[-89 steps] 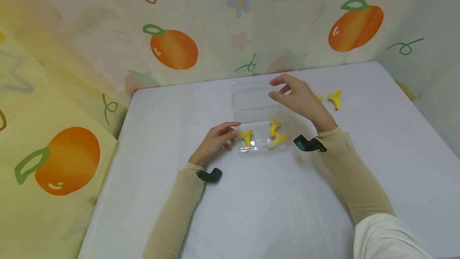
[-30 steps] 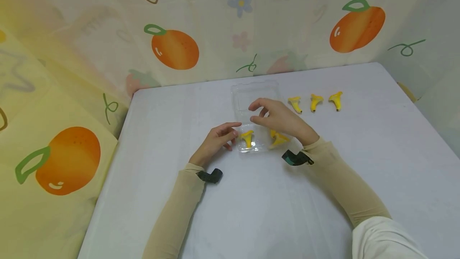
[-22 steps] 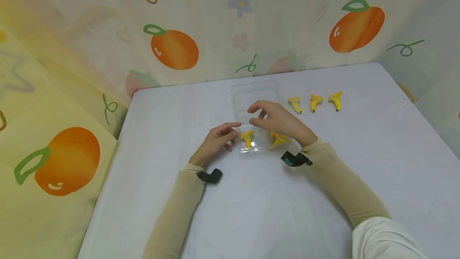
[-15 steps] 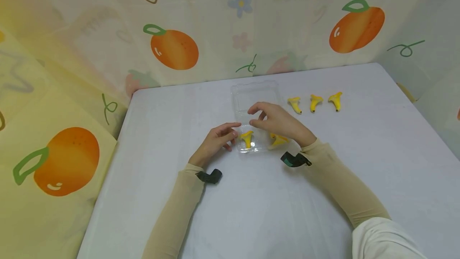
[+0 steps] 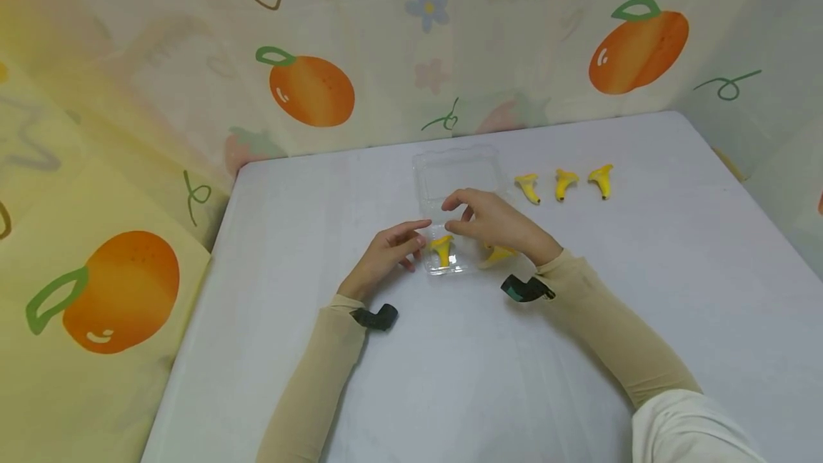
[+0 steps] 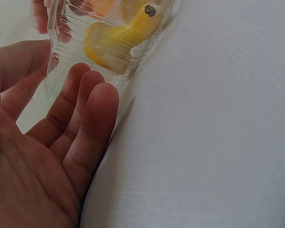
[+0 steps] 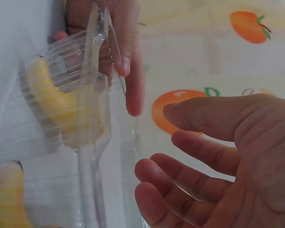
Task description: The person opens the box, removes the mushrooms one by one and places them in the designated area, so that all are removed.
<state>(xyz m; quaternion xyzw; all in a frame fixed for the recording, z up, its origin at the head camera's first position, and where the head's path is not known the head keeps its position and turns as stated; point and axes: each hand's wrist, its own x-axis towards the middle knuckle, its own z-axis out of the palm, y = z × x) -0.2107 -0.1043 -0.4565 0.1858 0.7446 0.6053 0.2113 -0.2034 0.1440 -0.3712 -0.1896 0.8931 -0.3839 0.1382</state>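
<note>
A clear plastic clamshell box [image 5: 456,263] lies with its lid [image 5: 453,170] folded back. In it, yellow trumpet-shaped mushrooms show: one at the left end [image 5: 441,250], others at the right end [image 5: 500,254], partly covered by my right hand. My left hand [image 5: 386,252] is at the box's left end, fingers relaxed; the left wrist view puts its fingertips beside the wall with a mushroom [image 6: 118,40] behind it. Above the box, near the hinge, hovers my right hand [image 5: 498,222], thumb and fingers apart and holding nothing. The right wrist view shows that gap too.
A row of three more yellow mushrooms, left [image 5: 529,188], middle [image 5: 565,184] and right [image 5: 601,181], lies on the white table [image 5: 450,377] to the right of the lid. Behind the table hangs a curtain [image 5: 386,41] printed with oranges.
My right hand has come left and nearer from beside the mushroom row to over the box, then sunk slightly, uncovering the row and hiding part of the right-end mushrooms. My left hand stays put.
</note>
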